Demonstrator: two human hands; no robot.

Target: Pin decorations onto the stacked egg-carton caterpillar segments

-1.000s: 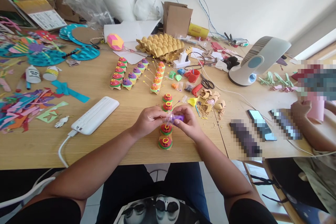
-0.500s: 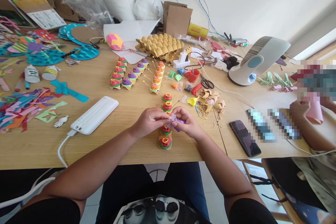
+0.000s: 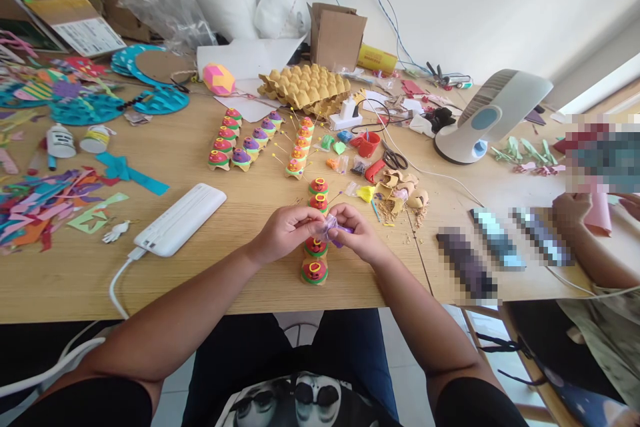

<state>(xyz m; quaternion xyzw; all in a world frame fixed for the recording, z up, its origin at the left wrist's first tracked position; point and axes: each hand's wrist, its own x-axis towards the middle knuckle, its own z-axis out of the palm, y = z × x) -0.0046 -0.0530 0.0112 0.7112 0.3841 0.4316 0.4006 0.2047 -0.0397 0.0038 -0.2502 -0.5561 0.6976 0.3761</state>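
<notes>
My left hand pinches a small clear plastic bag between thumb and fingers. From the other side my right hand grips the same bag, and purple clay shows by its fingers. Both hands are above a red egg-carton strip with green bands, yellow rings and small faces; they hide its middle. Further back stand similar strips: a red one, a purple one and an orange one with thin, yellow-tipped stems.
Beyond the strips lie bags of coloured clay, scissors and carton scraps. A white power bank is at left, near paper strips. A fan stands at right, where a co-worker's hands hold pink paper.
My hands stay at the same spot, with a slight shift of the fingers on the bag. At right, the co-worker's hands have moved around the pink paper.
</notes>
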